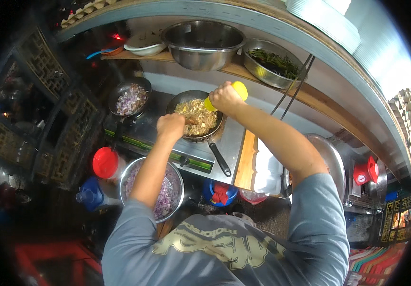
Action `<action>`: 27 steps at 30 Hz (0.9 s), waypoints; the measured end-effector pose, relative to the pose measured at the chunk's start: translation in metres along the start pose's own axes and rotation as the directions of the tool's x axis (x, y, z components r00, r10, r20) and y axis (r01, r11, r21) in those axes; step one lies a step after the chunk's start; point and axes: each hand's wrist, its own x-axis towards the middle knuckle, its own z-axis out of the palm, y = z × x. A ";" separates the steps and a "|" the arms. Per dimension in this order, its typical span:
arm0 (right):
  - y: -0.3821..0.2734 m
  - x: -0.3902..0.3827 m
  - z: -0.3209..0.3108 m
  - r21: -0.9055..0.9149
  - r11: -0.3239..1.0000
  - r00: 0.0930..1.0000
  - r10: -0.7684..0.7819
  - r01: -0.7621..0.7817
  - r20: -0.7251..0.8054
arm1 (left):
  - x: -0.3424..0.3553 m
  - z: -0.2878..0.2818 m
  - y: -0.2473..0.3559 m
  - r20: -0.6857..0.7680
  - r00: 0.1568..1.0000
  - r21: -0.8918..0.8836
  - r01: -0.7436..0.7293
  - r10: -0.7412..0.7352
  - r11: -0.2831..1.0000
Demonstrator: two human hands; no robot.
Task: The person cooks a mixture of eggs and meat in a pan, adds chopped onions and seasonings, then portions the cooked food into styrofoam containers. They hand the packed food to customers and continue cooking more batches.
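Observation:
My right hand (225,97) grips a yellow container (240,89), tilted over the frying pan at the middle of the stove (158,109). My left hand (170,125) is closed on what looks like a wooden spatula (189,121), whose head sits among the yellowish chopped food (200,125) in that pan. The pan's black handle (220,157) points toward me. To the left, a second pan (130,99) holds chopped onion and bits of food. Below my left forearm is a steel bowl of chopped red onion (167,198), partly hidden by that arm.
A shelf behind the stove carries steel basins (203,57), one with leafy greens (274,64). A board (246,162) with white containers (267,174) lies right of the stove. A red-lidded container (105,162), blue jug (91,193), blue bucket (220,195) and red scale (365,171) stand around.

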 end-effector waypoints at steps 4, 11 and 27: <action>0.005 -0.051 0.010 0.094 0.974 0.978 0.200 -0.206 0.064 | 0.014 0.007 0.006 0.137 0.991 -0.122 0.008 0.009 0.992; 0.020 -0.237 0.010 0.633 0.601 0.832 0.539 -0.487 0.128 | 0.027 0.017 0.019 0.300 0.940 -0.253 0.244 -0.164 0.936; 0.281 -0.397 0.276 0.940 0.185 0.283 0.954 -0.286 -0.102 | 0.004 0.021 0.133 0.279 0.734 -0.175 0.673 -0.619 0.719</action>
